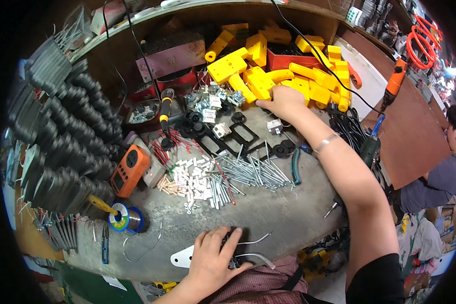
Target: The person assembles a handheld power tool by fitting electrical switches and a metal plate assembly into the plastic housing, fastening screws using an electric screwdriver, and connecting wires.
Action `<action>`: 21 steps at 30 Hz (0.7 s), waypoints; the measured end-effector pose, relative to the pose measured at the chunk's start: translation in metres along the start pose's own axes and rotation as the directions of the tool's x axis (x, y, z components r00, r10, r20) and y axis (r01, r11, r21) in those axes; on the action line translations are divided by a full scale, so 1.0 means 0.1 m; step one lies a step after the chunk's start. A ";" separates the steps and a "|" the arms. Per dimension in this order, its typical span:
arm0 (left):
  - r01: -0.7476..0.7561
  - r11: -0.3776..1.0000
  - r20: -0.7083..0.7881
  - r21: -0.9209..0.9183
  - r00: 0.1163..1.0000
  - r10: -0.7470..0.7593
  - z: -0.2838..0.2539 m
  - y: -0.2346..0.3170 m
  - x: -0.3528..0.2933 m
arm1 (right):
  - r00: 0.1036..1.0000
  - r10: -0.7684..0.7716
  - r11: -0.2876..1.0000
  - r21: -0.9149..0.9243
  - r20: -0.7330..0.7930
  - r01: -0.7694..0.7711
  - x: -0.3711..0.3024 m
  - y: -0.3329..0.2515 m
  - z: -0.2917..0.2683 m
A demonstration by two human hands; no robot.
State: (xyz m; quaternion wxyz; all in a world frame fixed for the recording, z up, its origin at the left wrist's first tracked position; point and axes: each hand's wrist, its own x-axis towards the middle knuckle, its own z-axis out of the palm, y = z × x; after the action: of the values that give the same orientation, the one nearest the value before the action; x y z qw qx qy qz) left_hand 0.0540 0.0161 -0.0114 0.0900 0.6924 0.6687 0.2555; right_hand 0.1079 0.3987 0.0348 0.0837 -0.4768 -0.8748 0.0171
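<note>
Yellow housing (258, 82), right hand (287, 104), grip unclear, left hand (211, 257) part-covering white plate (181, 257)

- Bench (294, 218): grey, scuffed top, front edge bare in places.
- Back: yellow cases (228, 67) in a heap, some by a red bin (282, 62).
- Just in front: pile of sm. metal parts (207, 104), plus black frames (244, 133) w/ a white switch (221, 130) on them.
- Ctr: long screws (256, 175) scattered, right next to white tubes (197, 175); red wires (175, 139) lay behind.
- R of screws: teal-handled pliers (295, 167); black cables (350, 129) bunched farther R.
- L: dark parts (76, 131) in tall stacks, orange meter (130, 171) tilted up nearby.
- Front L: solder reel (134, 219), blue hand tool (105, 244), loose wire (159, 235) curled btwn reel & front edge.
</note>
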 end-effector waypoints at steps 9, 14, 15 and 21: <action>-0.034 0.996 0.025 -0.079 0.999 0.037 -0.05 0.00 -0.04 | 0.953 -0.012 1.000 0.021 -0.302 0.019 0.18 0.49 -0.34; 0.002 0.912 -0.148 -0.409 0.987 -0.068 -0.19 -0.15 -0.11 | 0.981 0.081 0.846 0.533 -0.177 0.026 -0.89 0.52 -0.97; -0.002 0.892 -0.163 -0.452 0.983 -0.081 -0.19 -0.17 -0.10 | 0.975 0.044 0.842 0.534 -0.219 0.082 -1.22 0.44 -1.00; 0.058 0.089 0.027 -0.994 0.948 -0.319 -0.10 0.23 0.00 | 0.841 -0.431 0.472 0.713 -0.326 0.518 -2.78 -0.53 -0.66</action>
State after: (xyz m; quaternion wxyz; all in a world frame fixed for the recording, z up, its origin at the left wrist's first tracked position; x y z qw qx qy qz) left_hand 0.0697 0.0120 0.0084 0.4918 0.3355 0.4176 0.6864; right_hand 0.2227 0.1336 0.0698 0.3268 -0.1307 -0.8698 0.3459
